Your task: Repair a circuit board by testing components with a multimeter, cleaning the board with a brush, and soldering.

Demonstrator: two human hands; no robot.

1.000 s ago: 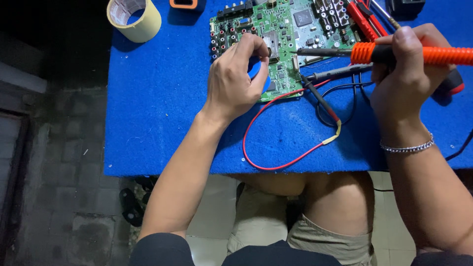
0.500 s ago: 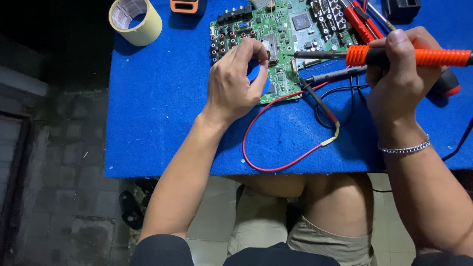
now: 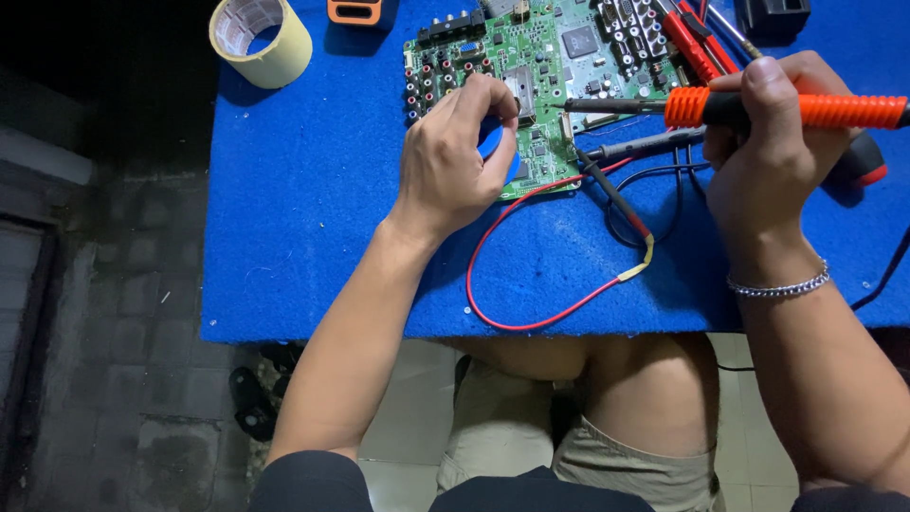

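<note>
A green circuit board [image 3: 545, 57] lies on the blue mat [image 3: 313, 209]. My left hand [image 3: 450, 166] rests on the board's near left corner, its fingers curled around a small blue round object [image 3: 493, 144]. My right hand [image 3: 768, 161] grips a soldering iron with an orange ribbed handle [image 3: 806, 109]. Its metal shaft [image 3: 611, 106] points left over the board's right part. Two black probe leads [image 3: 635, 147] lie beside the board, and a red wire [image 3: 512, 318] loops toward the mat's near edge.
A roll of beige tape [image 3: 258, 40] stands at the mat's far left. An orange device [image 3: 355, 9] and red-handled tools [image 3: 687, 43] lie at the far edge. The mat's near edge [image 3: 313, 332] is above my knees [image 3: 607, 379], with a tiled floor below.
</note>
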